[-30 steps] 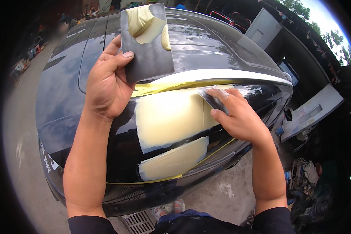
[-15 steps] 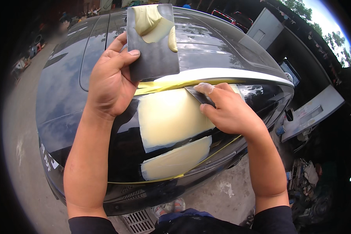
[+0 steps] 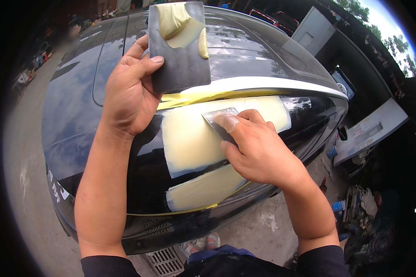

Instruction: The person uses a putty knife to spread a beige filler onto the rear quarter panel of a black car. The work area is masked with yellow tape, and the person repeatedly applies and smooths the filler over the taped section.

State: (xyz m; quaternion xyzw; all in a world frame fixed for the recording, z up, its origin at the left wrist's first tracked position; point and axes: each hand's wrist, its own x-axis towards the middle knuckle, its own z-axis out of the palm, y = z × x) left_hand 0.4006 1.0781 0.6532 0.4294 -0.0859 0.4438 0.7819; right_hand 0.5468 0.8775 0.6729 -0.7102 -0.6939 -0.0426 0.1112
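Observation:
My left hand (image 3: 135,87) grips a dark grey rectangular palette board (image 3: 180,69) by its left edge, thumb on its face. Thick pale yellow filler (image 3: 172,22) is heaped on the board's upper part, with a smaller lump at the right edge. My right hand (image 3: 259,145) is closed on a thin grey putty spreader (image 3: 213,121), whose edge lies against the large cream filler patch (image 3: 187,141) on the black car panel. Beneath it is a smaller cream patch (image 3: 203,190), partly covered by my right hand. Yellow masking tape (image 3: 180,99) runs along the white trim above.
The dark car roof (image 3: 259,62) stretches beyond the white trim strip (image 3: 263,86). At right a loose pale panel (image 3: 370,134) leans by blue cans (image 3: 338,206) and piled parts (image 3: 363,205). A floor drain grate (image 3: 165,262) lies near my feet.
My right hand has moved left and down across the large patch with the spreader, uncovering its upper right end. My left hand and the board have shifted slightly up.

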